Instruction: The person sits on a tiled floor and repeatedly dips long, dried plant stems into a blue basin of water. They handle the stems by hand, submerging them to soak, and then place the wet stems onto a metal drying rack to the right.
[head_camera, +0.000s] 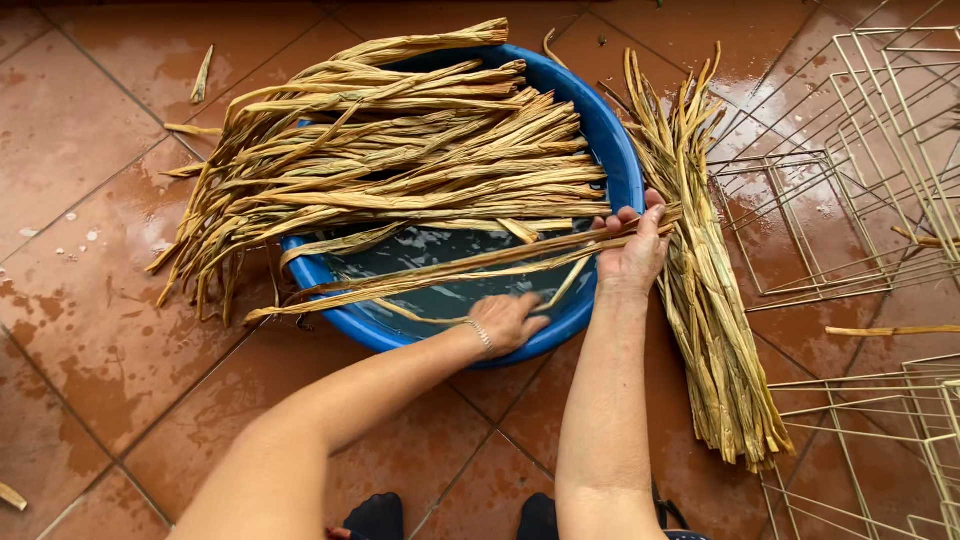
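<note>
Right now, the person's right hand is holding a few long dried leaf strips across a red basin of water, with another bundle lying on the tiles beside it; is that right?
Not quite: the basin is blue, not red, as the head view shows. The rest stands: the right hand holds a few long dried leaf strips across the water, and another bundle lies on the tiles beside it.

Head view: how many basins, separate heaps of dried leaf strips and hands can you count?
Blue basin: 1
Heaps of dried leaf strips: 2, one across the basin, one on the floor beside it
Hands: 2, left hand, right hand
Total: 5
</note>
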